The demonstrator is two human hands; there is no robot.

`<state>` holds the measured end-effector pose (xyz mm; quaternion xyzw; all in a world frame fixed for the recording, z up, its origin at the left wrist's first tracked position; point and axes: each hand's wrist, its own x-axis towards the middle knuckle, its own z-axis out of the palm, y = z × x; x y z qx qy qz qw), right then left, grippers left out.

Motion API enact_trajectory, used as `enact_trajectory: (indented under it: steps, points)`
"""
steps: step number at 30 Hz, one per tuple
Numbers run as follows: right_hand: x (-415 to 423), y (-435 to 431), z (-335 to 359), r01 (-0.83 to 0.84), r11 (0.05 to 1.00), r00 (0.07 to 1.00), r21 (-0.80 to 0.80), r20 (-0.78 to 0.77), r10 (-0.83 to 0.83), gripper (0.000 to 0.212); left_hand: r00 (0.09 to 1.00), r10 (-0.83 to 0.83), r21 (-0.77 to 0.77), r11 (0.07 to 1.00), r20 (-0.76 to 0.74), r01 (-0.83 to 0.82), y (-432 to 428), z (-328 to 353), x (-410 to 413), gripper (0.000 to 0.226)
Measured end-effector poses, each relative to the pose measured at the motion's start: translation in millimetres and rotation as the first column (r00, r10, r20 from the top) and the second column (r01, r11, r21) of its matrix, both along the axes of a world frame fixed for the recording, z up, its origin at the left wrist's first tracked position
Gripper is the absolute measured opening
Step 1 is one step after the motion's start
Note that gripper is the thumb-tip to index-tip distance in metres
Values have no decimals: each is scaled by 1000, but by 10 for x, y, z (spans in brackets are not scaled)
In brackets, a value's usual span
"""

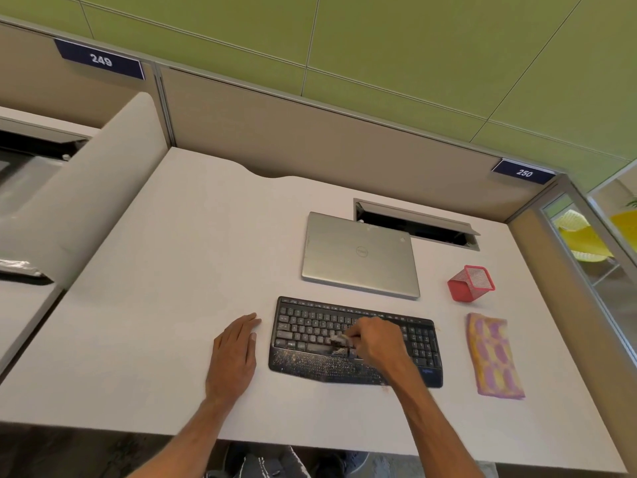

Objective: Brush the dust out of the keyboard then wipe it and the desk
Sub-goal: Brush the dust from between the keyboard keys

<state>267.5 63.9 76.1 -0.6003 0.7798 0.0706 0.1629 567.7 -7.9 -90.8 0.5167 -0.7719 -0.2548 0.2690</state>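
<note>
Brushing the keyboard (303, 326) near the desk (155, 270) front edge: my right hand (374, 339) pinches a small brush (339, 339), left hand (234, 353) lies flat alongside. Keyboard looks light, rigid, likely slides; I'd brace its left end.

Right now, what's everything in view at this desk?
desk: one, white, under everything
keyboard: one, black, dusty, desk front
laptop: one, silver, closed, behind keyboard
cable hatch: one, grey, open, behind laptop
pen holder: one, red, right of laptop
cloth: one, pink-yellow, right of keyboard
number signs: two, dark blue, on partition
brush: one, pale, over keyboard keys
left grip (hand): one, flat on desk beside keyboard
right grip (hand): one, holding brush
</note>
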Motion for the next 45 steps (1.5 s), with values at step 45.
enact_trajectory:
  steps: [45]
  points:
    - [-52, 54, -102, 341, 940, 923, 28, 180, -341, 15, 988, 124, -7, 992, 94, -124, 332, 92, -352, 46]
